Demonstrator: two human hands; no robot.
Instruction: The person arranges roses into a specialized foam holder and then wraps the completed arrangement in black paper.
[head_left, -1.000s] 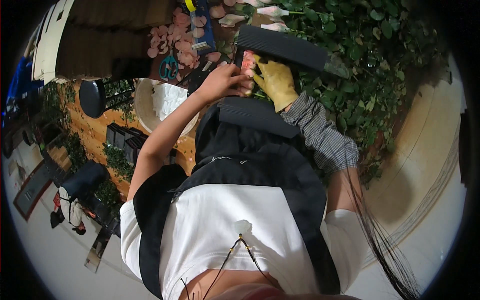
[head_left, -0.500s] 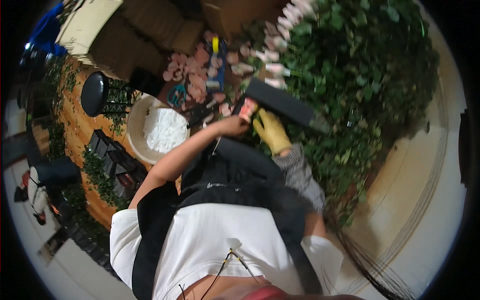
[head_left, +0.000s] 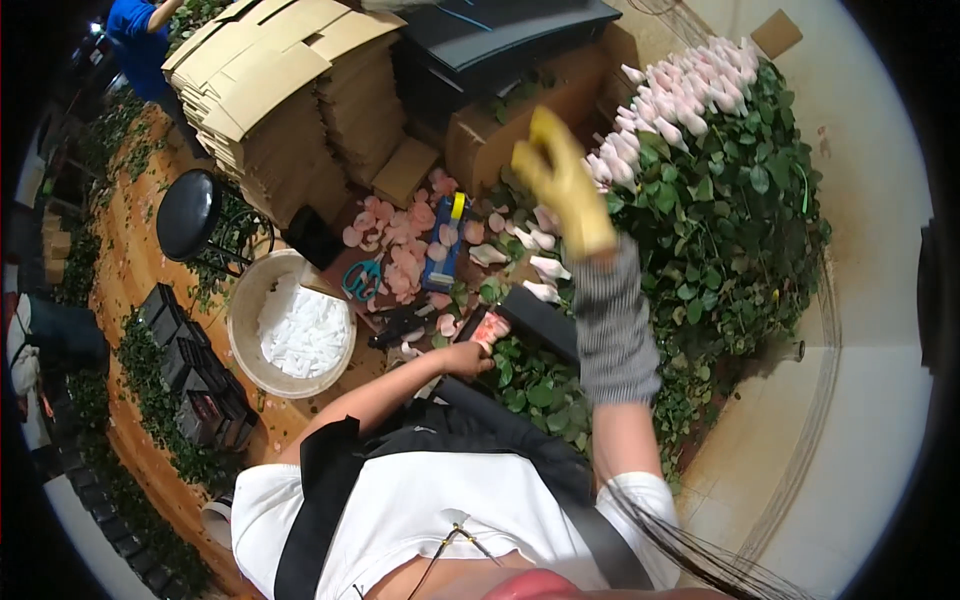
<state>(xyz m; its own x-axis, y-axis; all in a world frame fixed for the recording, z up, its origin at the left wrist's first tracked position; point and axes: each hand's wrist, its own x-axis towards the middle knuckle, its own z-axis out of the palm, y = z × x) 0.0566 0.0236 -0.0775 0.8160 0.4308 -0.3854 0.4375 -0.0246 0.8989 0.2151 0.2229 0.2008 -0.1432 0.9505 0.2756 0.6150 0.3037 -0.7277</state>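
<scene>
My bare left hand (head_left: 468,358) is closed around a pink rose bloom (head_left: 490,328), low in front of me beside a long black box (head_left: 540,322). Its fingers are partly hidden. My right hand (head_left: 568,185), in a yellow glove with a grey striped sleeve above it, is raised past the box. Its fingers are apart and I see nothing between them. Just right of the glove lies a big heap of leafy stems (head_left: 700,220) topped with pale pink wrapped rose heads (head_left: 690,95). A few more pale buds (head_left: 545,268) lie below the glove.
Loose pink petals (head_left: 405,265), a blue tape dispenser (head_left: 440,245) and teal scissors (head_left: 362,280) lie on the table. A round tub of white pieces (head_left: 305,335), a black stool (head_left: 188,215) and stacked cardboard (head_left: 290,90) stand left. Someone in blue (head_left: 145,50) is far left.
My right hand has left the spot beside my left hand and risen forward toward the wrapped rose heads. My left hand stays at the pink bloom. The view has tilted farther forward.
</scene>
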